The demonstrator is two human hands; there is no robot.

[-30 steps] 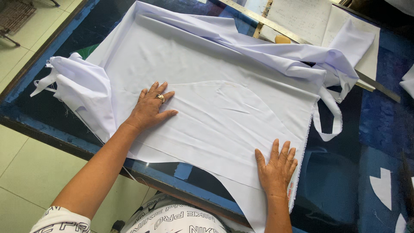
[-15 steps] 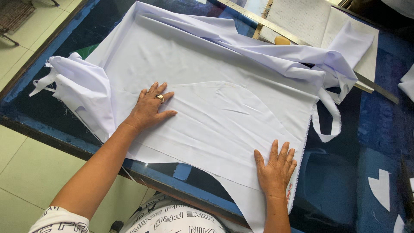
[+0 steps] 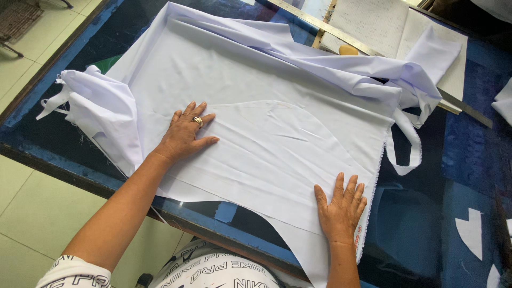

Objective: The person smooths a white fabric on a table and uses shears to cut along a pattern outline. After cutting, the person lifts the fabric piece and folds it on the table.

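Pressing white cloth point(image 3: 266, 122) flat, both hands' fingers point(image 3: 200, 114) spread, on dark-blue glass table point(image 3: 458, 154)

White cloth point(image 3: 266, 106) lies spread across the dark glass table point(image 3: 458, 160), layered and mostly flat under my palms, bunched at its left and upper right edges, a narrow strip looping off the right side, one pointed corner hanging over the near edge toward me.
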